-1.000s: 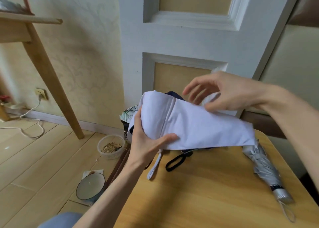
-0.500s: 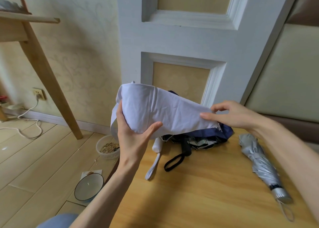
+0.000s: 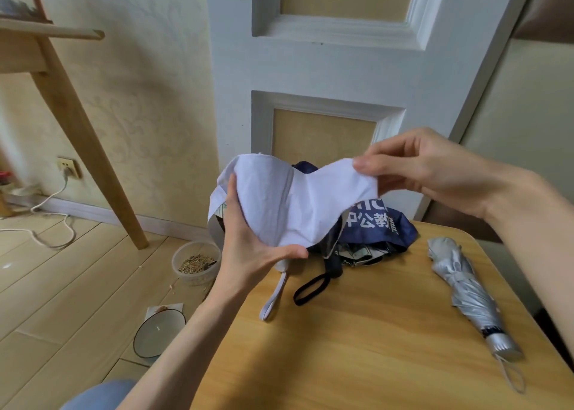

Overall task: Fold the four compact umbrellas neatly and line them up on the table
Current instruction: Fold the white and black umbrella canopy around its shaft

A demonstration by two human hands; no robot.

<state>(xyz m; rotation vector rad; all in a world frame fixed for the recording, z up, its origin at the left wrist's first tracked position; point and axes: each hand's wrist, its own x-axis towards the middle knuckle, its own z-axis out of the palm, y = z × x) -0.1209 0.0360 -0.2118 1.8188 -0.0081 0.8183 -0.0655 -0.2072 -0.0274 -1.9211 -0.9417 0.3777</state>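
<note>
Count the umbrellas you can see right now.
3 for certain: white umbrella held by left hand and right hand, navy umbrella heaped behind it on the table, silver umbrella folded at the table's right. Patterned fabric under the navy one may be a hidden fourth.

Left hand [image 3: 248, 248] grips white umbrella [image 3: 295, 204] — right hand [image 3: 435, 173] seemingly pinches its edge.

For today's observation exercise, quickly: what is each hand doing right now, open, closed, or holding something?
Left hand: grips the white umbrella from below.
Right hand: pinches the edge of the same umbrella's canopy.
</note>
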